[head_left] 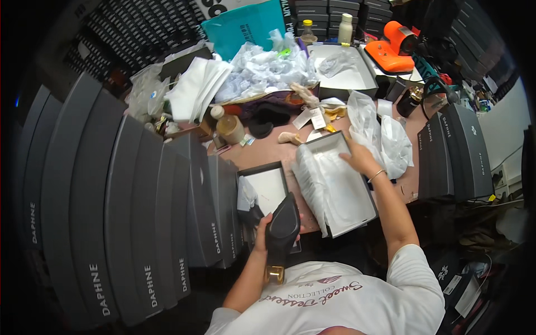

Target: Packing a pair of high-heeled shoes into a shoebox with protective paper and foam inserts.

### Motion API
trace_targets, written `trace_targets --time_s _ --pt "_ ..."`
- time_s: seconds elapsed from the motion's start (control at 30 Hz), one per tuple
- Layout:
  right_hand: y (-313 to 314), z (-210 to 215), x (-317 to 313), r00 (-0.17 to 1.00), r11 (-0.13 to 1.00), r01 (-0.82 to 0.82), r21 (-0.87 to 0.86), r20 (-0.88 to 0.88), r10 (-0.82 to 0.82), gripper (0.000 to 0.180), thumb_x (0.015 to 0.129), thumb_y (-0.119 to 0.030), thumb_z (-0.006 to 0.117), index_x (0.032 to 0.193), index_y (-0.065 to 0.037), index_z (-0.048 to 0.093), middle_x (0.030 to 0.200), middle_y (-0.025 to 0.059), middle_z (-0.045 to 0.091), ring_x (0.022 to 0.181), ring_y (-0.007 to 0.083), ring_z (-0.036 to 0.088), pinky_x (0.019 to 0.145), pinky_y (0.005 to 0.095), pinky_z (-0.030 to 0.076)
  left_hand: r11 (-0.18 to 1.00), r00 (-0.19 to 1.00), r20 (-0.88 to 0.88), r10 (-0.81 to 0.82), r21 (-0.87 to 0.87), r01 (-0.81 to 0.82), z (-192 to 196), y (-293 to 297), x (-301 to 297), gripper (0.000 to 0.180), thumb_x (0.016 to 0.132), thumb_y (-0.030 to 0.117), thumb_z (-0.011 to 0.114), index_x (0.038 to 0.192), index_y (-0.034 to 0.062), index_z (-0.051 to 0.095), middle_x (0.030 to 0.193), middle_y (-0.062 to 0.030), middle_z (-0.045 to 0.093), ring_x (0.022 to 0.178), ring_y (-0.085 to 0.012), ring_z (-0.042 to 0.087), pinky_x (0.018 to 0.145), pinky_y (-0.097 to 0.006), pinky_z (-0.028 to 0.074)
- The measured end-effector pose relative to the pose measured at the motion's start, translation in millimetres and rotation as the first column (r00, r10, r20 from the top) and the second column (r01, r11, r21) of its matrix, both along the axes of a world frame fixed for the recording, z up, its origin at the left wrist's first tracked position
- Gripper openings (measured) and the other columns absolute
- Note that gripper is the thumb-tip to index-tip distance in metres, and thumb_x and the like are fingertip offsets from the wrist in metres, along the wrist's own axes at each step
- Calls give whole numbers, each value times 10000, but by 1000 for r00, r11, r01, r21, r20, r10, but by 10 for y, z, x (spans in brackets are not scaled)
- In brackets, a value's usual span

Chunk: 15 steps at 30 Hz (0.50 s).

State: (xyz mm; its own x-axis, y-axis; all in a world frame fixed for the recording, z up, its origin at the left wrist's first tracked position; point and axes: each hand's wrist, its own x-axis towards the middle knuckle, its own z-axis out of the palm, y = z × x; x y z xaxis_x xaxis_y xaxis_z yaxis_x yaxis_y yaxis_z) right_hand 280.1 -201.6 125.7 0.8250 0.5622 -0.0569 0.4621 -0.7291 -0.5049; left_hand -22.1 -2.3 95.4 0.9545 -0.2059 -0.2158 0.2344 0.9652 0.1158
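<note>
My left hand (261,233) is wrapped round a black shoe (284,223), its sole turned up and its gold heel pointing back at me. Right beside it lies an open dark box (285,174) with a white inside; crumpled white paper (247,194) sits at its left edge. Over the far right part of a second open shoebox (368,207) is my right hand (360,158), fingers apart and holding nothing. White tissue paper (338,184) lines that box and hangs over its left side. Whether the fingertips touch the tissue is unclear.
Tall rows of dark shoeboxes (89,201) crowd the left; more boxes (455,151) stand at the right. Behind are a heap of crumpled plastic (268,64), a bottle (228,127), a white-lined tray (357,78) and an orange device (395,50). Plastic bags (393,148) lie right of the shoebox.
</note>
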Motion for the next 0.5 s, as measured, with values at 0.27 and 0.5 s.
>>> trace_targets --time_s 0.27,0.5 --pt "71 70 377 877 973 219 72 422 -229 571 791 -267 701 1257 -29 472 1002 197 603 974 345 569 793 435 466 999 997 -61 36 -16 -37 135 -13 165 793 881 493 463 1408 -61 249 1373 -295 374 1099 -425 549 843 -503 537" --pt "-255 -338 489 950 989 0 -145 308 45 389 811 -165 631 1184 -70 572 934 185 635 875 348 618 774 417 480 1000 998 -53 -20 22 21 87 -144 202 768 889 479 479 1438 -4 242 1391 -298 353 1104 -433 536 878 -510 516"
